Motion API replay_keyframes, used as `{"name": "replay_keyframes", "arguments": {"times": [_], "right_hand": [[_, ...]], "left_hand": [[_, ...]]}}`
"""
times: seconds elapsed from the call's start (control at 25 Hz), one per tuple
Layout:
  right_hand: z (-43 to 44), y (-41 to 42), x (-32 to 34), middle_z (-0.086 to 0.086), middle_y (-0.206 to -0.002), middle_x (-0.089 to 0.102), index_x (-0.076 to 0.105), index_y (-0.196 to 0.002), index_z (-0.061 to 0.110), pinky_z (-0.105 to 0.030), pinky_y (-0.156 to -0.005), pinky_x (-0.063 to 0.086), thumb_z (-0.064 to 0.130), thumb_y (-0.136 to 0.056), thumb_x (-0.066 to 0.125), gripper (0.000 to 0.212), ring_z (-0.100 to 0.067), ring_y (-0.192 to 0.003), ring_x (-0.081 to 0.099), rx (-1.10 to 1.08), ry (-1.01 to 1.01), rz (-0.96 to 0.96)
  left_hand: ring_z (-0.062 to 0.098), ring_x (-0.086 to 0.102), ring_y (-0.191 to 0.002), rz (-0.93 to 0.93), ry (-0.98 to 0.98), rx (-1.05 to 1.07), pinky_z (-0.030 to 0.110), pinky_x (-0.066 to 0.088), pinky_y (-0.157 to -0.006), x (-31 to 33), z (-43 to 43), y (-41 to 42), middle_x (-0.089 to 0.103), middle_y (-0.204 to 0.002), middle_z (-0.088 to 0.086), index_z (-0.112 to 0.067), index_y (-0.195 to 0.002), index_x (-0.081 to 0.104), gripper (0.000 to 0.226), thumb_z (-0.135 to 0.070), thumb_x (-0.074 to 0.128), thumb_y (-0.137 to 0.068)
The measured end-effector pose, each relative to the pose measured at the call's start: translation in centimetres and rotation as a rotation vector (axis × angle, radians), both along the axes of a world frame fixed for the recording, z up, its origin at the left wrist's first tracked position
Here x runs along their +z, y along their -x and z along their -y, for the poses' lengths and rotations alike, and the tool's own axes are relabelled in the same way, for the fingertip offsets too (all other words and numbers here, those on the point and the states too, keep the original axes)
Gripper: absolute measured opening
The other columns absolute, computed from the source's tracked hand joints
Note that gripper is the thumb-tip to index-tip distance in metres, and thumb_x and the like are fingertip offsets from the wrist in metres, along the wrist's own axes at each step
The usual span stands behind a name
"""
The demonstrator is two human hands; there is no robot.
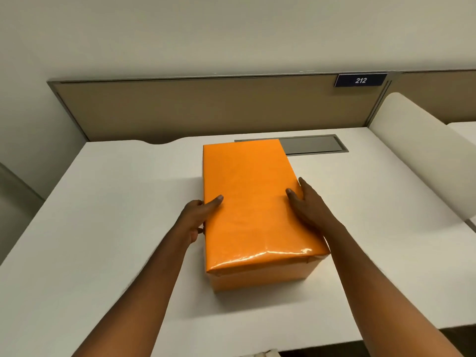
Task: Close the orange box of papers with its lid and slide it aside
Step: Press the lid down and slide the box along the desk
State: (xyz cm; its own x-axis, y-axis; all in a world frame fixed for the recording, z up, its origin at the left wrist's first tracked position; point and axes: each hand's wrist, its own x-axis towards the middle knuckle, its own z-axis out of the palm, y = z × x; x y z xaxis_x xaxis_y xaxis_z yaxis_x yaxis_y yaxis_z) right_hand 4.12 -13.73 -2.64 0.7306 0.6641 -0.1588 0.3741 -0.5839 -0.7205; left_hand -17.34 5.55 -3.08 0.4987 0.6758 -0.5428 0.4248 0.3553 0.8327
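Nearest to us, our two bare forearms reach forward from the bottom edge over a plain white bench (108, 202). Our left hand (197, 219) presses against the left long side of a glossy orange rectangular box (251, 210), thumb lying on its top and the other fingers curled down the side. Our right hand (307, 206) mirrors it on the right long side, thumb on top and fingers stretched along the upper edge. Both hands are spread flat and clamp the box between them rather than closing around anything.

The box sits at the middle of the bench, its long axis running from near to far and leaning slightly to the left at the far end. Its orange wrapped lid (257, 256) is already seated, overhanging the lower part at the near end, so we judge the closing done. A grip on both long sides suits a sideways push, and the slide looks not yet made.

Just beyond the far right corner lies a grey metal cable hatch (314, 145). A tan partition panel (206, 109) rises behind, bearing a dark blue sign reading 212 (360, 80).
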Motion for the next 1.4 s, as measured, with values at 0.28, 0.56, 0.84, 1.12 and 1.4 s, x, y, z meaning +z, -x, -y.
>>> {"name": "replay_keyframes", "arguments": {"times": [0.28, 0.56, 0.84, 1.12, 1.4], "right_hand": [[4.0, 1.7, 0.1, -0.004, -0.156, 0.030, 0.010, -0.153, 0.030, -0.050, -0.109, 0.037, 0.061, -0.094, 0.028, 0.069, -0.031, -0.133, 0.043, -0.047, -0.086, -0.481], [4.6, 2.6, 0.7, -0.007, -0.134, 0.049, 0.031, -0.146, 0.025, -0.043, -0.086, 0.043, 0.058, -0.096, 0.029, 0.060, -0.027, -0.105, 0.054, -0.149, -0.212, -0.672], [4.7, 1.9, -0.8, -0.006, -0.130, 0.051, 0.036, -0.142, 0.025, -0.044, -0.088, 0.045, 0.058, -0.096, 0.028, 0.057, -0.027, -0.105, 0.054, -0.120, -0.252, -0.661], [4.3, 2.6, -0.8, -0.006, -0.119, 0.052, 0.038, -0.143, 0.020, -0.044, -0.082, 0.043, 0.059, -0.095, 0.034, 0.063, -0.029, -0.099, 0.056, -0.216, -0.234, -0.736], [-3.1, 7.9, 0.5, 0.001, -0.102, 0.058, 0.046, -0.126, 0.025, -0.030, -0.061, 0.046, 0.051, -0.098, 0.033, 0.040, -0.012, -0.082, 0.059, -0.179, -0.336, -0.725]], "left_hand": [[0.035, 0.064, -0.109, 0.157, 0.202, -0.036, 0.059, 0.049, -0.093, -1.0, 2.5, 1.7, 0.063, -0.126, 0.010, -0.020, -0.138, 0.043, 0.114, -0.065, 0.082, -0.040], [0.034, 0.060, -0.105, 0.037, 0.164, -0.013, 0.050, 0.049, -0.086, 0.3, 4.4, 1.5, 0.057, -0.132, 0.015, -0.019, -0.140, 0.035, 0.075, -0.057, 0.060, -0.080], [0.034, 0.061, -0.105, -0.015, 0.066, 0.047, 0.049, 0.050, -0.085, 0.4, 5.4, 1.1, 0.056, -0.135, 0.013, -0.020, -0.143, 0.035, 0.079, -0.060, 0.057, -0.080], [0.034, 0.061, -0.106, -0.030, 0.056, 0.082, 0.050, 0.051, -0.086, 0.0, 5.1, 2.0, 0.057, -0.135, 0.012, -0.022, -0.143, 0.036, 0.084, -0.065, 0.060, -0.075], [0.032, 0.062, -0.102, -0.005, -0.038, 0.121, 0.045, 0.051, -0.081, 1.1, -2.7, 7.3, 0.058, -0.133, 0.011, -0.027, -0.140, 0.040, 0.081, -0.064, 0.063, -0.072]]}}
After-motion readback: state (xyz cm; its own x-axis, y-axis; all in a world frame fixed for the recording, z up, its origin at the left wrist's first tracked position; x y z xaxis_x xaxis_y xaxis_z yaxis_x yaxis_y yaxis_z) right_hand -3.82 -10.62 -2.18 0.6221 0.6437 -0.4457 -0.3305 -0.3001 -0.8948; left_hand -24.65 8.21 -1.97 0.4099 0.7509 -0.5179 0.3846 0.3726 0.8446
